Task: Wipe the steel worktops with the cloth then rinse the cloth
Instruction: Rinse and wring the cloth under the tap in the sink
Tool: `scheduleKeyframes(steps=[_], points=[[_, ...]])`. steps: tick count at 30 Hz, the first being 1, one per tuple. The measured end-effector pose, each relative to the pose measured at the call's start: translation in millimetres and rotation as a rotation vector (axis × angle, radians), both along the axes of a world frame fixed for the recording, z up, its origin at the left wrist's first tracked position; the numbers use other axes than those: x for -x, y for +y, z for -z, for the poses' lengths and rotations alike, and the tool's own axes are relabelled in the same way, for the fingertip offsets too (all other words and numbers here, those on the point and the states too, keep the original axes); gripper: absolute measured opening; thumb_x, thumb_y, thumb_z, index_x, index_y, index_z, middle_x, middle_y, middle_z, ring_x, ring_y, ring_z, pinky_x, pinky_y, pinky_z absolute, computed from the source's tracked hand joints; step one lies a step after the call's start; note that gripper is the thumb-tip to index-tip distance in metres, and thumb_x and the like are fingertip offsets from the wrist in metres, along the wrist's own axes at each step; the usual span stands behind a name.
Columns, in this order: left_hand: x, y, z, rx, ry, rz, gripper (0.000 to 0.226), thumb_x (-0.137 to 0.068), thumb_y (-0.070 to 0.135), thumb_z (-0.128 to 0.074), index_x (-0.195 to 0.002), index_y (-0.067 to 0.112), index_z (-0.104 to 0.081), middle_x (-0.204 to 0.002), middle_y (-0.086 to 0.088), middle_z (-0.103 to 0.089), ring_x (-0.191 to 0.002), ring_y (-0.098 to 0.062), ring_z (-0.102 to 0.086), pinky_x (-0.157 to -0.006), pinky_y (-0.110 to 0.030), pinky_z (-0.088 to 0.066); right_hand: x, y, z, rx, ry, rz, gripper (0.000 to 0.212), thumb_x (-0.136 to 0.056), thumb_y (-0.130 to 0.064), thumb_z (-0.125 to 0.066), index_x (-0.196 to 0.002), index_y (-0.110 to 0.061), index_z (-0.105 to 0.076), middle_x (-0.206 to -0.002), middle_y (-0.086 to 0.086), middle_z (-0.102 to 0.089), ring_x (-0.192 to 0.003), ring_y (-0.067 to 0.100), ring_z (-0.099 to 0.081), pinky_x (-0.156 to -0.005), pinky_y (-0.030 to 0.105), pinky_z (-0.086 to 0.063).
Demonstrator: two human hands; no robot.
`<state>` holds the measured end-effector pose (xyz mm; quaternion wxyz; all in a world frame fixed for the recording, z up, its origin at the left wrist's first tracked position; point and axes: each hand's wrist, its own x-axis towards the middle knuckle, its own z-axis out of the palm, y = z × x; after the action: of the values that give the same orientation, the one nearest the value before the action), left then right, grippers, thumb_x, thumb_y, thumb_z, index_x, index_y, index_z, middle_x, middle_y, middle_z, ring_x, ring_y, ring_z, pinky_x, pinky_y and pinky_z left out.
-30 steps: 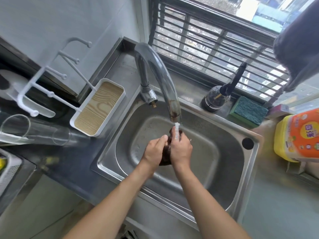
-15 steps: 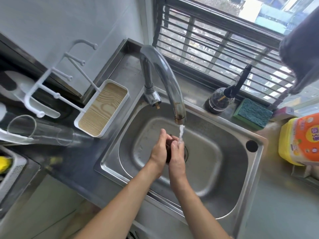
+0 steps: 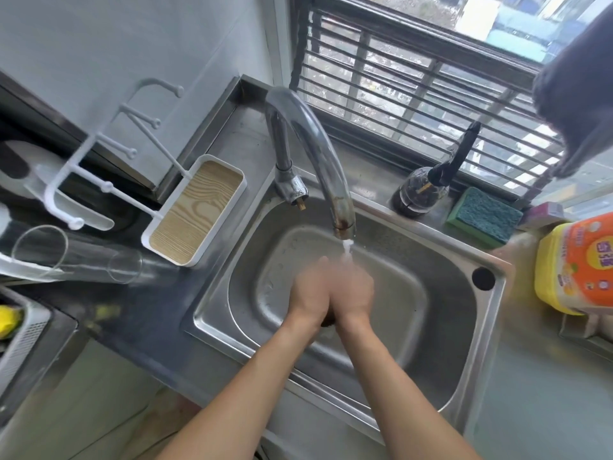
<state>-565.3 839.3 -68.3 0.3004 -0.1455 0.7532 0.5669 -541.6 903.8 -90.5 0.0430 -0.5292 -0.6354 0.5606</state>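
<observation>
Hands pressed together: left hand (image 3: pixel 310 293) and right hand (image 3: pixel 353 292) now squeeze dark wet cloth (image 3: pixel 328 322), lower in steel sink (image 3: pixel 477 356) under tap stream (image 3: pixel 346 252); rinsing nearly finished.

Daylight from the barred window (image 3: pixel 431 78) floods our view, leaving soft glare on the steel sink (image 3: pixel 431 327). We see both hands (image 3: pixel 331 290) smeared by motion blur, and wide-angle distortion bends the frame's edges.

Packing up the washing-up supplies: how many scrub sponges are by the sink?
1: a green sponge lies on the ledge behind the sink, right of the dark pump bottle. Others may be hidden out of frame.
</observation>
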Motion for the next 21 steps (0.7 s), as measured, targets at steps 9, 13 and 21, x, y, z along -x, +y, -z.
scheduleKeyframes(steps=[9, 13, 21], points=[[7, -18, 15, -0.068, -0.175, -0.083, 0.028, -0.102, 0.044, -0.051, -0.110, 0.018, -0.054, -0.112, -0.007, -0.065, -0.095, -0.017, -0.064, -0.082, -0.030, -0.055, -7, 34, -8, 0.348, 0.157, 0.379, 0.017, -0.090, -0.019, -0.050, -0.090, -0.018, -0.067, -0.086, 0.003, -0.064, -0.080, 0.022, -0.059, -0.057, 0.029, -0.047], [12, -15, 9, -0.114, -0.401, -0.084, 0.029, -0.103, 0.044, -0.047, -0.107, 0.018, -0.061, -0.101, -0.006, -0.071, -0.086, -0.019, -0.067, -0.060, -0.029, -0.054, -23, 26, -19, 0.415, 0.279, 0.224, 0.039, -0.071, -0.011, -0.048, -0.094, -0.017, -0.078, -0.088, 0.005, -0.073, -0.080, 0.020, -0.063, -0.059, 0.032, -0.051], [1, 12, 7, -0.206, -0.268, -0.092, 0.025, -0.102, 0.038, -0.050, -0.090, 0.020, -0.063, -0.076, 0.005, -0.065, -0.064, -0.005, -0.062, -0.053, -0.019, -0.046, -27, -2, -16, 0.313, 0.231, 0.003, 0.037, -0.082, -0.041, -0.052, -0.112, -0.022, -0.062, -0.111, 0.006, -0.068, -0.103, 0.020, -0.063, -0.090, 0.039, -0.051]])
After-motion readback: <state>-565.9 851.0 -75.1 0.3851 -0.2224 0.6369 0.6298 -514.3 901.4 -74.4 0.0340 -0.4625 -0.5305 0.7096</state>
